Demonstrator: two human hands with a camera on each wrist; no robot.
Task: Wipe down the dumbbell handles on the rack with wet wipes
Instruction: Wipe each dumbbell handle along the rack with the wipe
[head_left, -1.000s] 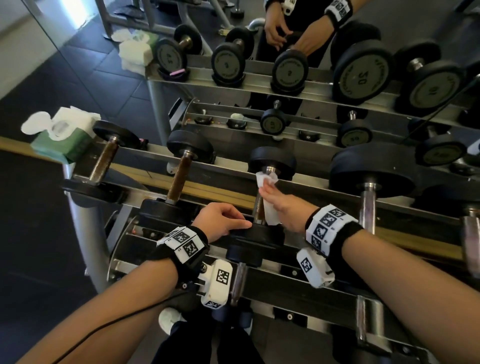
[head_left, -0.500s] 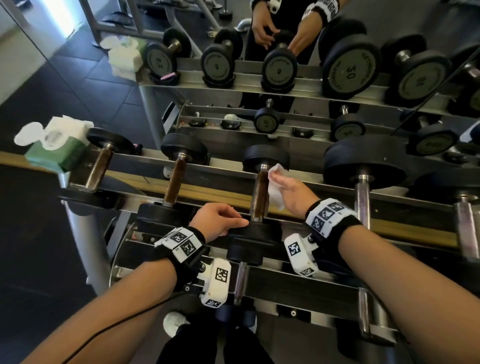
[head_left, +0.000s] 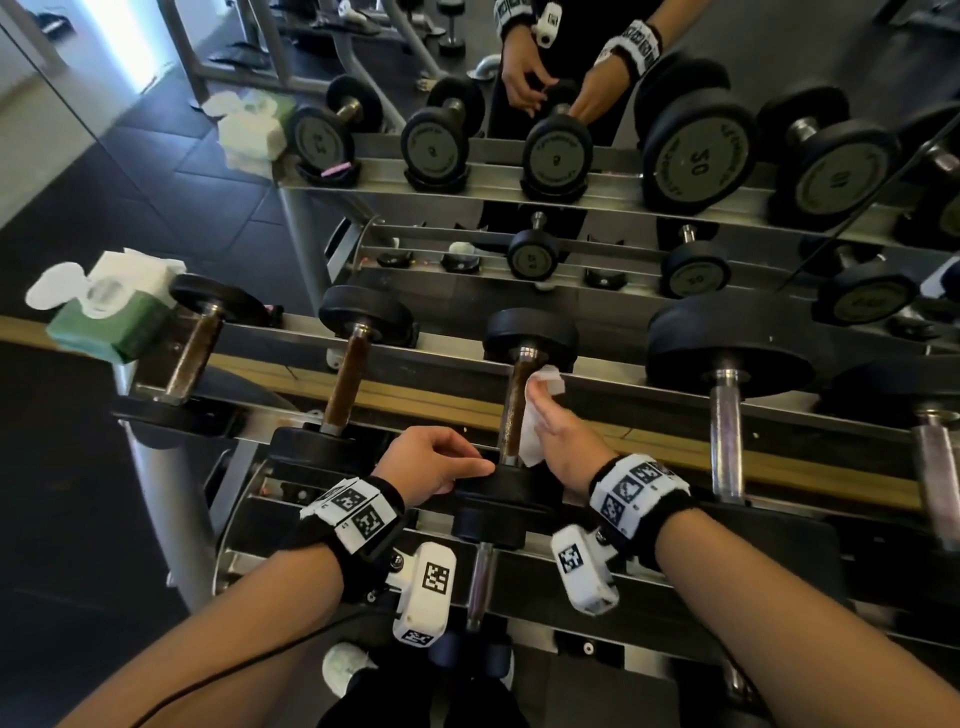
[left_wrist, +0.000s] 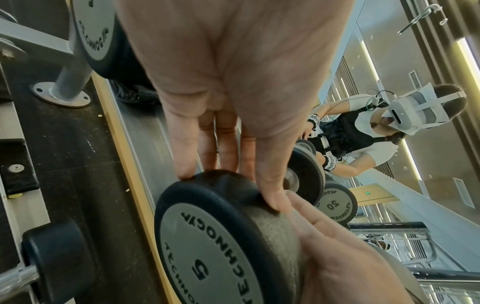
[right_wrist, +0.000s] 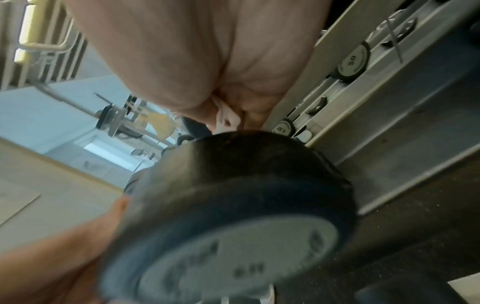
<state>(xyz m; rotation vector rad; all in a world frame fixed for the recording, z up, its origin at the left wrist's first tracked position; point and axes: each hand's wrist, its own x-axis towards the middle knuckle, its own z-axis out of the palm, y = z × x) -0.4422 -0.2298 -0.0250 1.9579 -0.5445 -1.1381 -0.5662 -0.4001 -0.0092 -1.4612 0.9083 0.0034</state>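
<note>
Mid-wipe at the gym rack: the right hand (head_left: 563, 441) presses a crumpled white wet wipe (head_left: 540, 410) vs. the brown knurled handle (head_left: 517, 410) of a small black rubber-ended dumbbell, third from left on the grey steel rack's (head_left: 597, 387) top tier. Fingers look nearly straight along the wipe — whether the thumb pinches it can't be told. The left hand (head_left: 434, 465) curls fingers and thumb over the near black weight head (left_wrist: 221, 236), marked 5, prob. steadying it. Next move likely calls for working the wipe round the handle's far side, then on to the chrome-handled, larger dumbbell (head_left: 727, 415) to the right. Green-and-white wipe pack (head_left: 111, 317) sits at the rack's left end.
</note>
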